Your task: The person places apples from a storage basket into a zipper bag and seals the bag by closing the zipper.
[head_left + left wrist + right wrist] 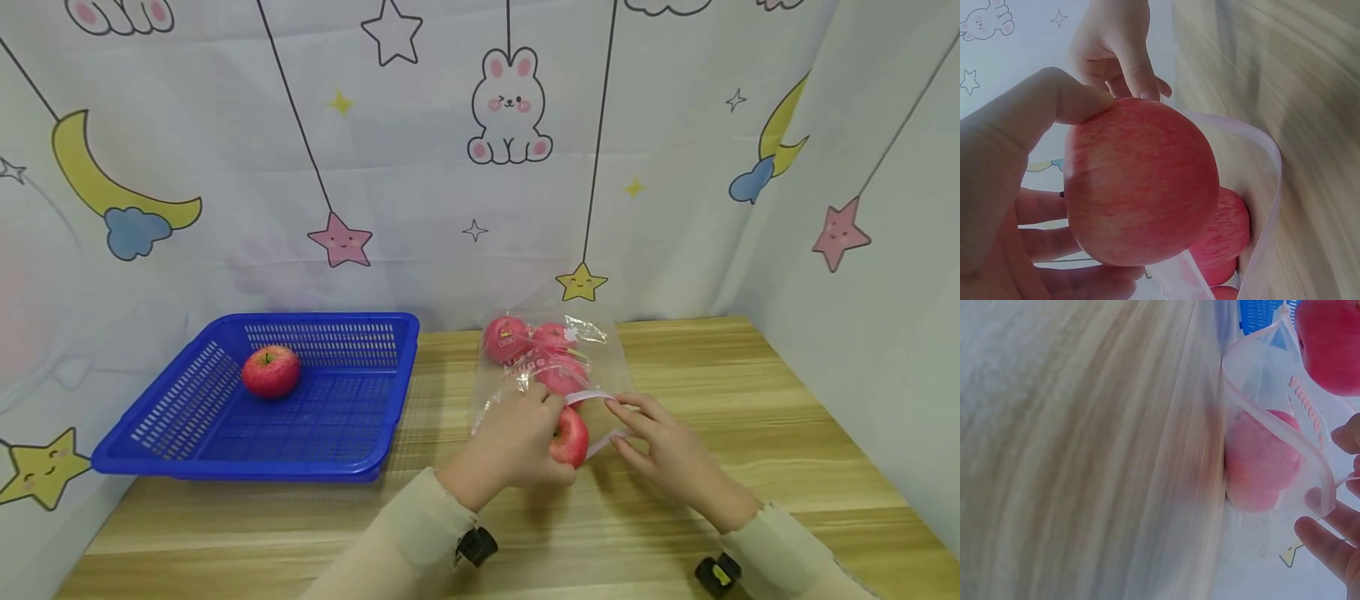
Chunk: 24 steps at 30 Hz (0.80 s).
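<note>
My left hand point(513, 437) grips a red apple point(572, 437) with thumb and fingers at the mouth of a clear plastic bag point(611, 354). Large in the left wrist view, the apple point(1141, 181) hides part of the bag behind it. On the other side of the mouth, my right hand point(667, 454) holds the bag's pale rim by its fingertips, and the mouth gapes. The right wrist view shows those fingers point(1325, 547) at the rim strip point(1272, 422). Several red apples point(506, 340) lie inside the bag's far end.
A blue plastic basket point(247, 468) stands on the wooden table point(697, 367) at the left, with one red apple point(272, 372) in it. Behind the table hangs a white curtain point(435, 275) with printed stars, moons and rabbits. Each wrist wears a black device point(477, 547).
</note>
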Each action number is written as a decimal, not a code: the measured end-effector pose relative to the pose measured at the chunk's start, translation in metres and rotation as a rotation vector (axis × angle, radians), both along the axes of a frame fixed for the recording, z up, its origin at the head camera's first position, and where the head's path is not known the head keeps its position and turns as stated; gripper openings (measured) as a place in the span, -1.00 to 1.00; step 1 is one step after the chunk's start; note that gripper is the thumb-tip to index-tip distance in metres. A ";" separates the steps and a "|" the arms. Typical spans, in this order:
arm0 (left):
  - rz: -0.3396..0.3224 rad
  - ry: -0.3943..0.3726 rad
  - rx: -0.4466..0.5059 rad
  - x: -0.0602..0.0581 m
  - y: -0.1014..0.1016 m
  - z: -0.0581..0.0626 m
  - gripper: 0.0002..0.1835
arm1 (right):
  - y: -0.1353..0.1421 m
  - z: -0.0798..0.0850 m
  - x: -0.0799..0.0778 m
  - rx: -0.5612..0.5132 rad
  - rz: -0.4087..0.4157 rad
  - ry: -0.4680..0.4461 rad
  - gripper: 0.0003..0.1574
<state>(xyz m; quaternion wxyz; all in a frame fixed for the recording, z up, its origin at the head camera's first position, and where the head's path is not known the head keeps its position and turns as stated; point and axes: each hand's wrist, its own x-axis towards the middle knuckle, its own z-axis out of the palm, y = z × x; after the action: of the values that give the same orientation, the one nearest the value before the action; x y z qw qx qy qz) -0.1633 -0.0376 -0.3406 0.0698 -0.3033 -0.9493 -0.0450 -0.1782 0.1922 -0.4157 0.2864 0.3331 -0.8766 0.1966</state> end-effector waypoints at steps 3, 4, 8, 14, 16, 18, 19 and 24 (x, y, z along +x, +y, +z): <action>-0.019 0.006 -0.001 0.001 0.003 -0.002 -0.30 | 0.000 -0.001 0.000 0.000 -0.001 -0.005 -0.30; -0.028 0.004 0.002 0.002 0.004 -0.002 -0.29 | 0.000 -0.001 0.000 0.000 -0.001 -0.006 -0.30; -0.047 -0.009 0.014 0.003 0.007 -0.005 -0.27 | -0.001 -0.001 0.000 -0.001 0.005 -0.009 -0.28; -0.067 0.008 -0.021 0.005 0.014 -0.013 -0.32 | 0.000 -0.002 -0.001 -0.008 0.016 -0.008 -0.28; -0.068 0.008 -0.034 0.006 0.016 -0.015 -0.34 | 0.000 -0.002 -0.001 -0.007 0.016 -0.004 -0.28; -0.060 0.000 -0.047 0.006 0.018 -0.017 -0.34 | 0.000 -0.002 -0.001 -0.005 0.015 -0.001 -0.29; -0.053 -0.004 -0.053 0.006 0.019 -0.019 -0.35 | 0.000 -0.003 -0.001 -0.004 0.016 -0.002 -0.29; -0.014 -0.004 -0.079 0.005 0.024 -0.023 -0.34 | 0.001 -0.003 -0.002 -0.005 0.026 0.002 -0.32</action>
<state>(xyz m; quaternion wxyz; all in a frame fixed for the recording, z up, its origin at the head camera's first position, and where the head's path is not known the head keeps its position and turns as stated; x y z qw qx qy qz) -0.1578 -0.0135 -0.3638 0.0558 -0.3122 -0.9483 -0.0087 -0.1798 0.1932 -0.4184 0.2854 0.3438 -0.8715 0.2023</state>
